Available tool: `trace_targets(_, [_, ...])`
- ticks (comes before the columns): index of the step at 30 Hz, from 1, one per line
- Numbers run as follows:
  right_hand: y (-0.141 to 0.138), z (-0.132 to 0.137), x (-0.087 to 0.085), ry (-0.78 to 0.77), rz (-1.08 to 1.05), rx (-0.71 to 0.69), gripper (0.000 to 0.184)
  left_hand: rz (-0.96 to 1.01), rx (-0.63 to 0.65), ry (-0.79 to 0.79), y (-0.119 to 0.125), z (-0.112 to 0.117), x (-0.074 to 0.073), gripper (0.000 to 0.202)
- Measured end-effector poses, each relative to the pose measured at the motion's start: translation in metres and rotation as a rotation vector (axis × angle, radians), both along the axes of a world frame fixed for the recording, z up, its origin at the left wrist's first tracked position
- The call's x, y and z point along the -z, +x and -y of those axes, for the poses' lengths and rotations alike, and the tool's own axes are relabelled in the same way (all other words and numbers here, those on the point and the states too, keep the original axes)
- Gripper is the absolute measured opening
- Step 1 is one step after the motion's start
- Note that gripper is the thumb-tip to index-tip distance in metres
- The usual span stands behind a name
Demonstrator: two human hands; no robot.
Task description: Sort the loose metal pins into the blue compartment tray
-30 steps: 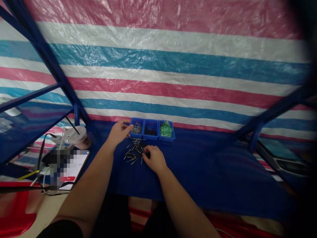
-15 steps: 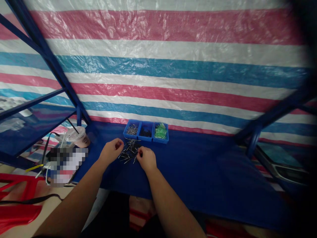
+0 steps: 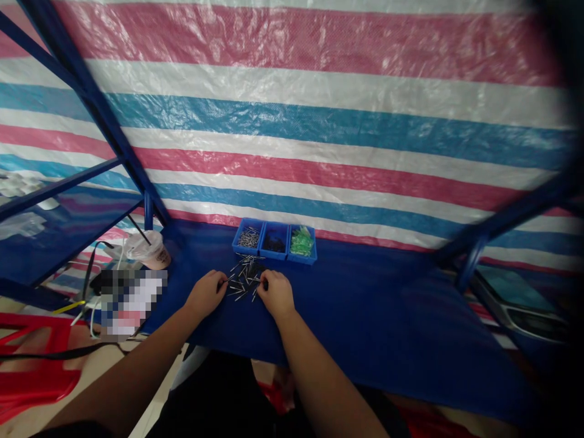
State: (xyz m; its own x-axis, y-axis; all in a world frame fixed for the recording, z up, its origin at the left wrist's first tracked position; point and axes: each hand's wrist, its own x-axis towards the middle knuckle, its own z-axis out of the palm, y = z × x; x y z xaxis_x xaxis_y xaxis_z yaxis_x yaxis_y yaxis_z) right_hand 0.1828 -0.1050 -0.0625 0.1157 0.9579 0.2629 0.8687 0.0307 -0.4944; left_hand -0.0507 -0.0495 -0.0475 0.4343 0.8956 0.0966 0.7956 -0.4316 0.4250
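Pins [image 3: 245,278] lie loose between the left hand [image 3: 206,295] and right hand [image 3: 276,295], both grips narrow; whether either holds a pin is unclear.

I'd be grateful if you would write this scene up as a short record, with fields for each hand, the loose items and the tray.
Left hand: at the pile's left edge; grip unclear
Right hand: at the pile's right edge; grip unclear
Loose items: metal pins on blue cloth
Tray: blue tray, three compartments: silver pins, dark parts, green parts
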Motion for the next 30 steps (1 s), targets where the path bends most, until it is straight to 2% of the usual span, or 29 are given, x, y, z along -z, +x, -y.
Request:
trace_targets(5, [0.001,-0.002,0.0,0.036,-0.013,-0.029,0.012,-0.065,-0.027,0.066,0.007,0.002,0.006,0.02])
trace_targets(11, [0.004,-0.011,0.001,-0.001,0.02,-0.075,0.01,-0.205,-0.017,-0.034,0.016,-0.007,0.007,0.024])
trace_targets(16, [0.007,-0.008,-0.003,0.023,-0.037,-0.092,0.009,-0.214,0.028,-0.057,0.018,-0.012,0.008,0.026])
trace_targets(20, [0.004,-0.014,-0.026,0.092,-0.154,-0.155,0.008,-0.178,0.045,-0.075,0.015,-0.013,0.009,0.022])
trace_targets(24, [-0.005,-0.048,-0.062,0.193,-0.181,-0.172,0.004,-0.139,0.036,-0.11,0.011,-0.013,0.006,0.019])
trace_targets(27, [-0.008,-0.08,-0.079,0.229,-0.161,-0.096,0.002,-0.113,0.026,-0.126,0.008,-0.011,0.003,0.02])
trace_targets(30, [-0.005,-0.096,-0.081,0.152,-0.104,0.032,0.009,-0.062,0.025,-0.12,0.005,-0.01,0.002,0.022])
